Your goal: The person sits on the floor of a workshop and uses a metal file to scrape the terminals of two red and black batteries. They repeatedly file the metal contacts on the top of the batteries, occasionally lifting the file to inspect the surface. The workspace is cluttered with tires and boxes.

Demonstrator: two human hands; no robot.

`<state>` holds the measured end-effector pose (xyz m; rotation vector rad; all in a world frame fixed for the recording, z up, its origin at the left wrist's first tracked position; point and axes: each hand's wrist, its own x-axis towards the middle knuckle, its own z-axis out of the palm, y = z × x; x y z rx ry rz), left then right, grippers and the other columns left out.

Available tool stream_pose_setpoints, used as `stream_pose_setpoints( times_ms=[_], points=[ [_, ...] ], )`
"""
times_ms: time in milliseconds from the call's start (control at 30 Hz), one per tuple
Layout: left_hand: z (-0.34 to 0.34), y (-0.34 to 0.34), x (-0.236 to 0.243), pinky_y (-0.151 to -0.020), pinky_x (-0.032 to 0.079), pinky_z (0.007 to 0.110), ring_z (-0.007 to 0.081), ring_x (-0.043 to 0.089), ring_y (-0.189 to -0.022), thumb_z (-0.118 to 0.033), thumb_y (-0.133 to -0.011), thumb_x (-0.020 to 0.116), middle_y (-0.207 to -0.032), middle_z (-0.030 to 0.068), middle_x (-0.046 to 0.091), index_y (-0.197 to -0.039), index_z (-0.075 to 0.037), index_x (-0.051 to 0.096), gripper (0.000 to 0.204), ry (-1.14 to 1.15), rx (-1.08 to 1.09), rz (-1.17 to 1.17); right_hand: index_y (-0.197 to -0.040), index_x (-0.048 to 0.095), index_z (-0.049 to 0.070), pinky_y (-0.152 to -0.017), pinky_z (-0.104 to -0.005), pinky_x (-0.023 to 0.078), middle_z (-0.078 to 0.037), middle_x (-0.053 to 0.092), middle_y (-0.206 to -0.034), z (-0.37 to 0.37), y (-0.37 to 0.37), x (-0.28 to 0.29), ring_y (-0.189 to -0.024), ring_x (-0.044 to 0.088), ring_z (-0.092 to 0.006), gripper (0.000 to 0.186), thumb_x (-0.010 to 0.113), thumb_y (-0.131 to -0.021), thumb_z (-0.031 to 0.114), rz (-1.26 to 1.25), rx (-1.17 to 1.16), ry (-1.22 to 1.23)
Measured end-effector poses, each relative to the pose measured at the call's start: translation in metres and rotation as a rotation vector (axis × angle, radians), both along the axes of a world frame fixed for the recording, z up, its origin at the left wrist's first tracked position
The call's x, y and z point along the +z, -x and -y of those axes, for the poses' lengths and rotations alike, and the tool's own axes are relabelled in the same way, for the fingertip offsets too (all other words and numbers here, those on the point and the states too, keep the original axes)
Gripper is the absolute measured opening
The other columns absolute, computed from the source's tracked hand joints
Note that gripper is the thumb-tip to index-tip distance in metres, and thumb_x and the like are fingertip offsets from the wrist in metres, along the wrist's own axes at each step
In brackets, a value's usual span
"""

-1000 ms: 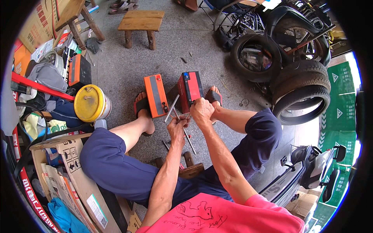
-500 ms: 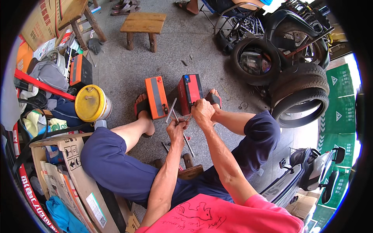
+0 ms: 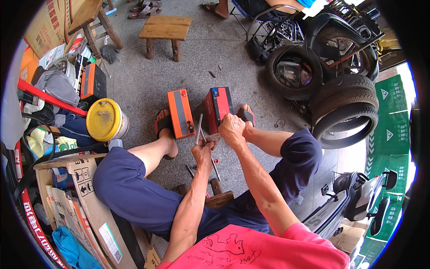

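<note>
My left hand [image 3: 203,151] is closed around a metal T-handle wrench [image 3: 199,127]. Its crossbar sticks up past the fingers, and its shaft slants down toward the floor below the hand. To the right, my right hand [image 3: 232,129] is closed at the near end of a red and black battery [image 3: 219,107]. What its fingers pinch there is hidden under the knuckles. An orange battery [image 3: 180,114] with a grey stripe stands just left of the red one, beside my left foot. Both batteries sit on the floor between my feet.
A low wooden stool [image 3: 165,28] stands beyond the batteries. Tyres [image 3: 345,96] are piled at right, with a scooter [image 3: 333,204] nearer me. A yellow-lidded bucket [image 3: 104,117] and a cardboard box [image 3: 85,179] are at left. Under me are another small stool [image 3: 219,198] and loose tools.
The wrench has turned slightly in my left hand, its crossbar now more upright. My right hand stays at the red battery's near end, with hardly any shift.
</note>
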<state>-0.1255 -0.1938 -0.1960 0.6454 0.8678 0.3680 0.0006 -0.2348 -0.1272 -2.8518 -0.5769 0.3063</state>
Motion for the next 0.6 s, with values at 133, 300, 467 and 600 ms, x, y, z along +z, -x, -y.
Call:
stream_pose_setpoints(
  times_ms=[133, 300, 467, 600],
  points=[
    [0.0002, 0.0001, -0.0012, -0.059, 0.051, 0.025, 0.0174, 0.067, -0.070, 0.011, -0.082, 0.058, -0.080, 0.0066, 0.064, -0.086, 0.002, 0.063, 0.012, 0.000, 0.008, -0.008, -0.069, 0.069, 0.003, -0.068, -0.0455, 0.052, -0.021, 0.067, -0.073, -0.0001, -0.0014, -0.0027, -0.075, 0.069, -0.0368, 0.010, 0.068, -0.065, 0.012, 0.030, 0.005, -0.007],
    [-0.0010, 0.0021, -0.0040, -0.061, 0.051, 0.025, 0.0176, 0.068, -0.071, 0.012, -0.082, 0.057, -0.080, 0.0064, 0.064, -0.086, 0.002, 0.063, 0.012, -0.019, 0.002, -0.004, -0.075, 0.069, -0.002, -0.071, -0.0480, 0.053, -0.025, 0.067, -0.078, -0.0020, -0.0014, 0.0009, -0.076, 0.068, -0.0410, 0.017, 0.060, -0.069, 0.011, -0.004, 0.059, -0.013],
    [0.0003, 0.0021, -0.0044, -0.062, 0.052, 0.025, 0.0176, 0.068, -0.073, 0.011, -0.082, 0.058, -0.081, 0.0067, 0.065, -0.087, 0.002, 0.062, 0.012, -0.039, -0.002, -0.012, -0.078, 0.070, 0.000, -0.071, -0.0473, 0.054, -0.024, 0.068, -0.079, -0.0044, -0.0006, 0.0054, -0.079, 0.068, -0.0403, 0.017, 0.061, -0.070, 0.012, -0.040, 0.061, 0.023],
    [-0.0008, 0.0023, -0.0062, -0.065, 0.054, 0.024, 0.0173, 0.068, -0.075, 0.011, -0.083, 0.058, -0.083, 0.0075, 0.065, -0.089, 0.001, 0.061, 0.012, -0.051, -0.027, -0.027, -0.079, 0.070, 0.001, -0.071, -0.0468, 0.054, -0.023, 0.068, -0.081, -0.0030, -0.0035, 0.0032, -0.081, 0.069, -0.0390, 0.017, 0.062, -0.071, 0.013, -0.065, 0.053, 0.058]
  ],
)
